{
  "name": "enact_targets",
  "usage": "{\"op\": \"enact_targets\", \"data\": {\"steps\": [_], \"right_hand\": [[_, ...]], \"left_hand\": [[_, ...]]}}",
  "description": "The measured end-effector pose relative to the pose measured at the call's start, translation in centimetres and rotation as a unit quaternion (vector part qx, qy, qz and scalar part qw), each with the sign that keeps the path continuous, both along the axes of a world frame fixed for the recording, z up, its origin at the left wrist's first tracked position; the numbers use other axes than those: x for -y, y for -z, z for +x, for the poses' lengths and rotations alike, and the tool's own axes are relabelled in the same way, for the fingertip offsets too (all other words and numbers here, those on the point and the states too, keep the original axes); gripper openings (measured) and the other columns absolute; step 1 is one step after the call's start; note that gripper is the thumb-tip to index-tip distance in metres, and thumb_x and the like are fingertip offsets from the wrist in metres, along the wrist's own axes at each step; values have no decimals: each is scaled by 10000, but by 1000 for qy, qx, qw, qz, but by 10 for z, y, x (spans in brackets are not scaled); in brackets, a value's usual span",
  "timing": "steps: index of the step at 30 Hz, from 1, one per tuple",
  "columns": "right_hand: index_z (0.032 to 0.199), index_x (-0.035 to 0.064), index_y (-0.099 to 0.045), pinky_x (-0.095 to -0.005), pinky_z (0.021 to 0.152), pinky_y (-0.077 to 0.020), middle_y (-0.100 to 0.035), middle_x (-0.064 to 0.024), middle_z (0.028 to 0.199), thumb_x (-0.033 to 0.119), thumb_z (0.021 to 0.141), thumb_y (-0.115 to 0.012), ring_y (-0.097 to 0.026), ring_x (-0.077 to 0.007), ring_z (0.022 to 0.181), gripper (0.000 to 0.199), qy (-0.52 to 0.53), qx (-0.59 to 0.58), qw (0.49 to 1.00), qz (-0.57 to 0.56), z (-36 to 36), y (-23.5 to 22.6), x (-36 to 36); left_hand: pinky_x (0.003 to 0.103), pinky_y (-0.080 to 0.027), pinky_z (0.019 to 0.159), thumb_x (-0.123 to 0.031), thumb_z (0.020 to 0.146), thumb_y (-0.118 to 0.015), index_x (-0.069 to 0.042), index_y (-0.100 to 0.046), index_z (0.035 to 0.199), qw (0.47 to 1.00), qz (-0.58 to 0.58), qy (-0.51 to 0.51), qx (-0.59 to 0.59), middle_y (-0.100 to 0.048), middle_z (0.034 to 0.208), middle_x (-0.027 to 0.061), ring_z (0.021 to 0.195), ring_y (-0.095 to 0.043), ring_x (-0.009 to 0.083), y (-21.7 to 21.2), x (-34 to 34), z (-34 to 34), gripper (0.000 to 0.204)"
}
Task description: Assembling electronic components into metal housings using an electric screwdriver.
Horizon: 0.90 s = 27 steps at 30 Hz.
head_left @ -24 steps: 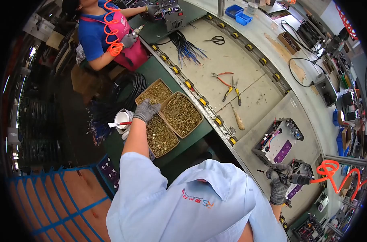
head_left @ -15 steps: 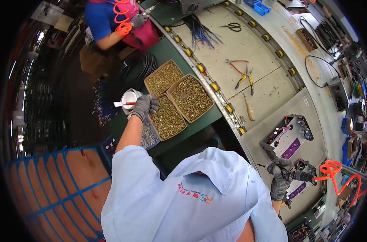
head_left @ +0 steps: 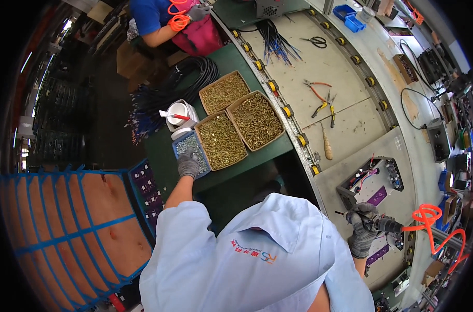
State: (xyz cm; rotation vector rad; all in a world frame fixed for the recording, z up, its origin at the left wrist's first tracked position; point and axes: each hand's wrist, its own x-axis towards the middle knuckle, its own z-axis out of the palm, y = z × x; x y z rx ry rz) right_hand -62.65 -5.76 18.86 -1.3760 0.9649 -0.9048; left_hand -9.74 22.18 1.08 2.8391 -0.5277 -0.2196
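Note:
My gloved left hand [head_left: 188, 165] reaches down into a blue tray [head_left: 205, 170] of small silver fasteners [head_left: 183, 145]; its fingertips blend with the parts, so their grip is hidden. Beside the tray are three cardboard boxes of small brass-coloured fasteners, one of them the near box [head_left: 222, 141]. My gloved right hand [head_left: 362, 229] is closed around a power screwdriver [head_left: 388, 224], its thin bit pointing left and an orange coiled hose [head_left: 427, 210] running from its back end. The screwdriver is over two open dark housings, the farther housing [head_left: 369, 182] showing wires and a purple panel.
A white tub [head_left: 180, 110] with a red-handled brush stands behind the tray, near black cables [head_left: 200, 73]. Pliers [head_left: 319, 96], scissors [head_left: 318, 41] and a pointed tool [head_left: 327, 143] lie on the roller-edged bench. Another person [head_left: 163, 26] works at far left. A blue-framed rack [head_left: 80, 229] stands left.
My left hand has moved from above the brass-coloured fasteners, near the tub, back toward me into the blue tray. My right hand keeps the screwdriver in nearly the same place. The view has shifted slightly.

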Motion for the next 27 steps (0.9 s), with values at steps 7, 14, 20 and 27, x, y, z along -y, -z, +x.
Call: {"op": "enact_targets", "data": {"steps": [7,14,20,27], "right_hand": [[1079,35,-574,-311,669,-532,-627,-71,898,30,798,-734,-623,-180,726,324,12,5,1000,22,-18,-4,-11],[1031,34,-591,-320,646,-541,-638,-70,861,14,805,-733,-625,-172,695,268,3,44,998,45,-27,-5,-21],[1032,36,-589,-325,666,-542,-632,-64,859,17,812,-733,-625,-174,724,263,-5,18,999,50,-28,-12,-25],[1020,32,-584,-327,665,-542,-627,-71,863,14,813,-724,-622,-178,714,251,-16,38,998,46,-35,-8,-26]], "left_hand": [[354,-570,660,-102,937,-601,-64,-663,1178,902,-254,-236,-259,-687,863,108,846,-683,228,18,-16,22,252],[276,-498,553,-160,979,-573,-83,-599,1016,614,-625,-225,-426,-591,820,32,683,-576,138,-19,-29,10,90],[264,-421,509,-217,985,-580,-85,-595,963,552,-627,-271,-478,-561,785,13,631,-521,132,-10,-33,20,135],[253,-354,444,-184,984,-574,-74,-580,991,615,-555,-321,-459,-504,750,-4,550,-441,115,-12,-25,15,111]]}}
